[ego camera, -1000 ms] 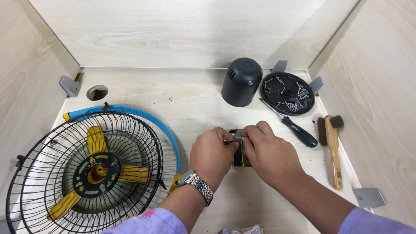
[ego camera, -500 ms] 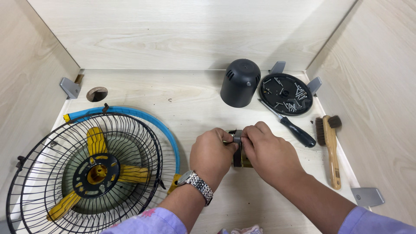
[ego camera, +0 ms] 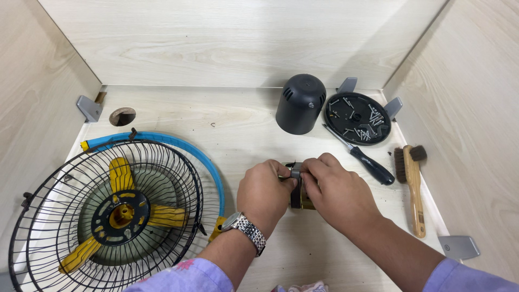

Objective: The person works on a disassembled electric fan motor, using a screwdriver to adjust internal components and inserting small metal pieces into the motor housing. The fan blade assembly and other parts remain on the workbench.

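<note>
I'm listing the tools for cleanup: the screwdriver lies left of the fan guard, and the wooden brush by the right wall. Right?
Not quite. The head view shows the screwdriver right of the hands, between the black screw tray and the wooden brush, far from the fan guard. The brush is by the right wall.

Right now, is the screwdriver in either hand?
No: the screwdriver lies on the table, apart from both hands, which grip a small motor part.

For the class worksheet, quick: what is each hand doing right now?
Left hand: closed on the small metal motor part.
Right hand: closed on the same part.
</note>
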